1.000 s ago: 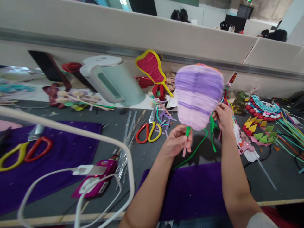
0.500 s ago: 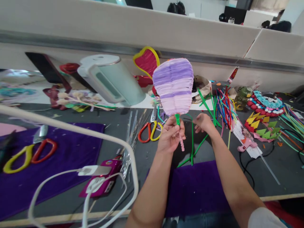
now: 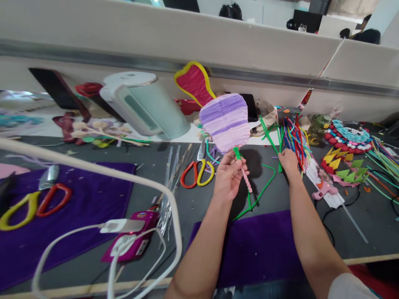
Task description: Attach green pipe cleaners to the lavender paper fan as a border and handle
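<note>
My left hand (image 3: 230,174) is closed around the handle of a paddle-shaped fan (image 3: 226,120) made of purple and pale pink pipe cleaners. Green wrapping (image 3: 237,153) circles the fan's neck, and a twisted pink stem (image 3: 246,180) sticks out below my fingers. Farther right, my right hand (image 3: 288,161) reaches down with its fingers pinched at the loose green pipe cleaners (image 3: 270,136); the fingertips are partly hidden. Bent green pipe cleaners (image 3: 260,198) lie on the dark table between my arms.
Scissors (image 3: 197,173) and silvery strips (image 3: 166,207) lie left of my hands. A pale green kettle (image 3: 149,106) stands behind. To the right are multicoloured pipe cleaners (image 3: 296,139) and a pink glue gun (image 3: 324,189). A white cable (image 3: 173,207) arcs across the left foreground.
My right hand has moved away from the fan, forward and right, to the green pipe cleaners. The fan has dropped slightly and tilted in my left hand.
</note>
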Available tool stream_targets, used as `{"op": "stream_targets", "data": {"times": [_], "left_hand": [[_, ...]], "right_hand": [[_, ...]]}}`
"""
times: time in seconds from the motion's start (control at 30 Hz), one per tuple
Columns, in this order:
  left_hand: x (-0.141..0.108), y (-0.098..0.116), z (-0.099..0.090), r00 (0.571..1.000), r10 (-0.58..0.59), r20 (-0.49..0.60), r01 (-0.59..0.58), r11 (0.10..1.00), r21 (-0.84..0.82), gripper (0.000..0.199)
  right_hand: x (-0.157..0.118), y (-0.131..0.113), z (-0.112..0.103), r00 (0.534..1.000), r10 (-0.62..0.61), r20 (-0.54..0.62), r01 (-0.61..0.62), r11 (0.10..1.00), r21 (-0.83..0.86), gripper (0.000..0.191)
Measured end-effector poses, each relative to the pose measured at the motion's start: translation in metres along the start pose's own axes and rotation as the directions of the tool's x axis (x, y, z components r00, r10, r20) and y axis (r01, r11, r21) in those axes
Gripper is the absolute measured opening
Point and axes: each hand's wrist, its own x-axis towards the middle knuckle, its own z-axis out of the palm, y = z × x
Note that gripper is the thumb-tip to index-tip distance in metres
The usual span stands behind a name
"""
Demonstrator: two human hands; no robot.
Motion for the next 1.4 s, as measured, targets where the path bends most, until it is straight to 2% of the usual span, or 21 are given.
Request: {"op": "stream_targets", "data": {"times": [0.37, 0.5, 0.53, 0.57, 0.6, 0.67, 0.77, 0.83, 0.93, 0.97, 1.03, 1.1, 1.17, 1.27, 1.4], "left_hand": [[0.006, -0.007, -0.003, 0.998, 0.003, -0.059, 0.000, 0.999, 0.046, 0.054], [0.007, -0.008, -0.005, 0.997, 0.024, -0.076, -0.019, 0.998, 0.061, 0.055], [0.008, -0.008, -0.005, 0.996, 0.031, -0.080, -0.026, 0.998, 0.064, 0.056], [0.008, -0.008, -0.005, 0.996, 0.037, -0.081, -0.032, 0.997, 0.066, 0.057], [0.008, -0.008, -0.006, 0.996, 0.044, -0.081, -0.039, 0.997, 0.068, 0.057], [0.009, -0.008, -0.007, 0.995, 0.062, -0.077, -0.056, 0.996, 0.075, 0.056], [0.010, -0.009, -0.009, 0.993, 0.094, -0.069, -0.088, 0.993, 0.084, 0.054], [0.010, -0.010, -0.009, 0.992, 0.116, -0.057, -0.111, 0.990, 0.090, 0.054], [0.009, -0.011, -0.008, 0.990, 0.135, -0.036, -0.130, 0.986, 0.104, 0.056], [0.008, -0.012, -0.008, 0.990, 0.139, -0.032, -0.135, 0.985, 0.108, 0.056], [0.008, -0.012, -0.008, 0.988, 0.151, -0.025, -0.147, 0.983, 0.113, 0.055], [0.009, -0.013, -0.008, 0.986, 0.167, -0.022, -0.163, 0.980, 0.110, 0.053], [0.009, -0.013, -0.010, 0.984, 0.178, -0.026, -0.175, 0.980, 0.092, 0.052], [0.010, -0.012, -0.011, 0.984, 0.177, -0.034, -0.176, 0.984, 0.034, 0.051], [0.009, -0.009, -0.010, 0.991, 0.132, -0.039, -0.134, 0.989, -0.059, 0.045]], "right_hand": [[0.004, 0.005, -0.019, 0.994, 0.069, -0.082, -0.067, 0.998, 0.019, 0.021], [0.007, 0.009, -0.043, 0.991, 0.020, -0.134, -0.014, 0.999, 0.048, 0.022], [0.007, 0.010, -0.052, 0.987, -0.003, -0.163, 0.016, 0.996, 0.082, 0.022], [0.005, 0.010, -0.060, 0.976, -0.041, -0.215, 0.083, 0.978, 0.190, 0.024], [0.003, 0.008, -0.069, 0.967, -0.069, -0.244, 0.147, 0.937, 0.318, 0.024], [-0.006, 0.002, -0.085, 0.958, -0.132, -0.256, 0.261, 0.776, 0.575, 0.024], [-0.026, -0.014, -0.103, 0.937, -0.220, -0.271, 0.348, 0.536, 0.769, 0.028], [-0.040, -0.027, -0.111, 0.897, -0.312, -0.313, 0.430, 0.456, 0.779, 0.027], [-0.059, -0.045, -0.118, 0.808, -0.395, -0.437, 0.585, 0.454, 0.673, 0.022], [-0.065, -0.051, -0.120, 0.764, -0.409, -0.499, 0.645, 0.467, 0.605, 0.019], [-0.075, -0.061, -0.123, 0.645, -0.459, -0.611, 0.756, 0.498, 0.425, 0.014], [-0.083, -0.069, -0.123, 0.543, -0.532, -0.650, 0.817, 0.514, 0.262, 0.013], [-0.087, -0.075, -0.120, 0.506, -0.630, -0.588, 0.844, 0.504, 0.186, 0.014], [-0.088, -0.080, -0.106, 0.522, -0.766, -0.376, 0.853, 0.475, 0.216, 0.019], [-0.084, -0.084, -0.086, 0.543, -0.822, -0.175, 0.826, 0.483, 0.292, 0.020]]}}
